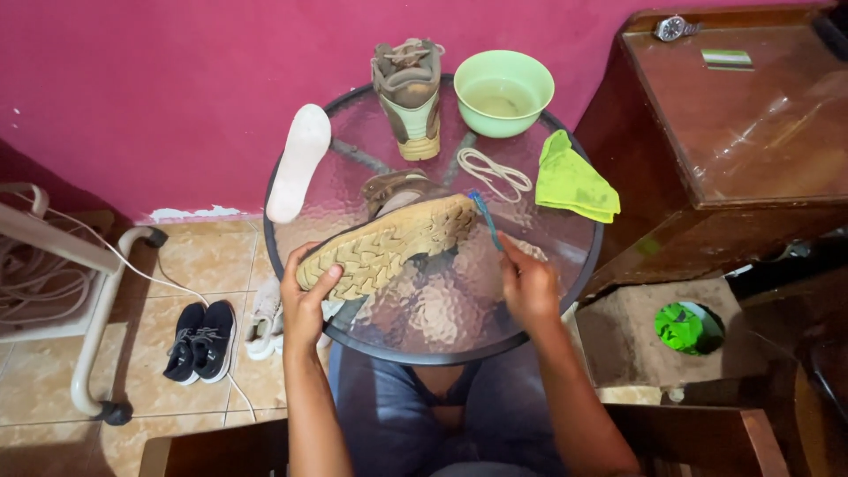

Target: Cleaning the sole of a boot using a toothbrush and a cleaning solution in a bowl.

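Observation:
My left hand [305, 296] grips the heel end of a tan shoe [389, 243], held sole up over the round glass table [548, 265]. In my right hand [528, 284] is a blue toothbrush [485, 218], its head touching the toe of the sole. The second tan shoe [409, 93] stands upright at the table's far side. Beside it sits a light green bowl [503, 91] with cloudy water. A white insole [298, 162] lies at the left rim, a coiled white lace [495, 172] in the middle, and a lime green cloth [572, 181] to the right.
A dark wooden cabinet [733, 150] stands right of the table, a wristwatch [674, 27] on top. On the tiled floor to the left are black sneakers [201, 340], a white shoe [262, 320] and a white tubular frame [97, 300]. A magenta wall rises behind.

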